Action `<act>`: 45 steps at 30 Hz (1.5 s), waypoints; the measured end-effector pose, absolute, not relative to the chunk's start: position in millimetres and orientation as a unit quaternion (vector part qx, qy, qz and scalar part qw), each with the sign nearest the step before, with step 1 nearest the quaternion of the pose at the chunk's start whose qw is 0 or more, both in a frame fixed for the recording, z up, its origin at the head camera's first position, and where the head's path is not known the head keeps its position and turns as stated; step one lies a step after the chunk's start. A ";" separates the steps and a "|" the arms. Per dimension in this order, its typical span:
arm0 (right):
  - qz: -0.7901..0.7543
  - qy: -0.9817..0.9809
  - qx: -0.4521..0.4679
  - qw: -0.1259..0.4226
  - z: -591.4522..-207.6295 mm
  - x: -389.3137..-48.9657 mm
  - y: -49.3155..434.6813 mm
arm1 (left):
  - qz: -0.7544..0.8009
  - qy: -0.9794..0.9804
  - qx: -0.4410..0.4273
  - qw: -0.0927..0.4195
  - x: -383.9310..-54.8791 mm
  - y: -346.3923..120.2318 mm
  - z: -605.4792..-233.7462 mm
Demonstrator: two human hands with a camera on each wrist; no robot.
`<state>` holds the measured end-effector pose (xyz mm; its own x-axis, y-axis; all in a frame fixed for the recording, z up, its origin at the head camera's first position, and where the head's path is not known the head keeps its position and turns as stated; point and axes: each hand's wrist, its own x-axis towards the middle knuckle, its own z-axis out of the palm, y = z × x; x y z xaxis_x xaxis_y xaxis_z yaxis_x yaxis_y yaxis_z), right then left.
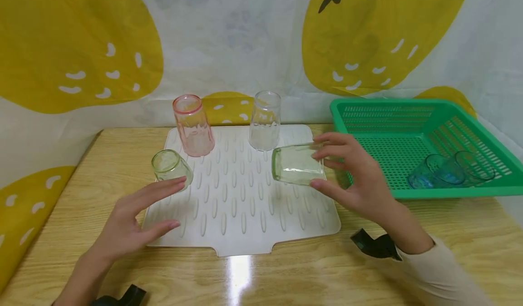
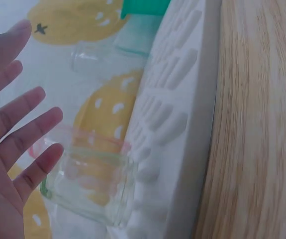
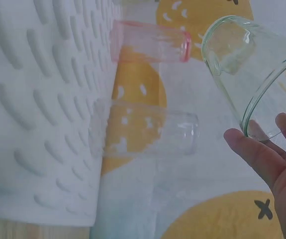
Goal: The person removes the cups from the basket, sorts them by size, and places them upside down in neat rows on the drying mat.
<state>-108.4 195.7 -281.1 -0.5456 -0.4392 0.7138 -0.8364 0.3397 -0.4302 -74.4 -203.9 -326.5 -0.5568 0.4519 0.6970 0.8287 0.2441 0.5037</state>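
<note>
My right hand (image 1: 353, 176) holds a pale green drinking glass (image 1: 296, 164) on its side above the right part of a white ridged drying mat (image 1: 243, 224). Its thumb and fingers pinch the glass at one end; the other end points left. In the right wrist view, that same glass (image 3: 232, 74) is tilted, apart from the mat. My left hand (image 1: 135, 215) has its fingers spread and holds nothing. Just beyond its fingertips, a second pale green glass (image 1: 166, 163) stands on the mat's left side; the left wrist view shows this glass (image 2: 88, 186) behind the fingers.
A pink glass (image 1: 195, 126) and a clear glass (image 1: 265, 122) stand along the mat's back. To the right, a green plastic basket (image 1: 380, 106) holds blue-tinted glasses (image 1: 425, 174) lying in its near corner. A lemon-print cloth (image 1: 237, 47) hangs behind the wooden table (image 1: 286, 274).
</note>
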 end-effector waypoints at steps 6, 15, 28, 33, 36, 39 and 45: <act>0.427 -0.765 0.427 0.224 -286.9 -106.4 179.1 | -0.450 -0.749 -0.440 0.207 -81.5 -192.8 -331.1; 0.447 -0.747 0.449 0.201 -299.9 -103.7 157.8 | -0.454 -0.744 -0.447 0.204 -82.2 -167.5 -311.8; 0.465 -0.739 0.461 0.160 -308.6 -97.1 136.4 | -0.463 -0.739 -0.458 0.174 -92.0 -144.5 -318.2; 0.468 -0.741 0.461 0.138 -309.9 -94.2 130.0 | -0.461 -0.743 -0.456 0.164 -100.7 -139.5 -333.6; 0.472 -0.742 0.459 0.126 -310.9 -92.5 127.1 | -0.460 -0.747 -0.453 0.161 -103.4 -136.4 -338.8; 0.473 -0.744 0.458 0.117 -312.4 -91.3 125.3 | -0.461 -0.753 -0.444 0.152 -103.6 -133.8 -341.7; 0.475 -0.748 0.452 0.104 -315.9 -90.5 124.9 | -0.471 -0.761 -0.422 0.144 -101.1 -129.2 -345.3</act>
<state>-90.5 124.9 -315.9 -0.5691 -0.5772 0.5857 -0.7754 0.1396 -0.6159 -101.1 -129.2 -345.3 -0.6029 0.5068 0.6161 0.7776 0.2008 0.5958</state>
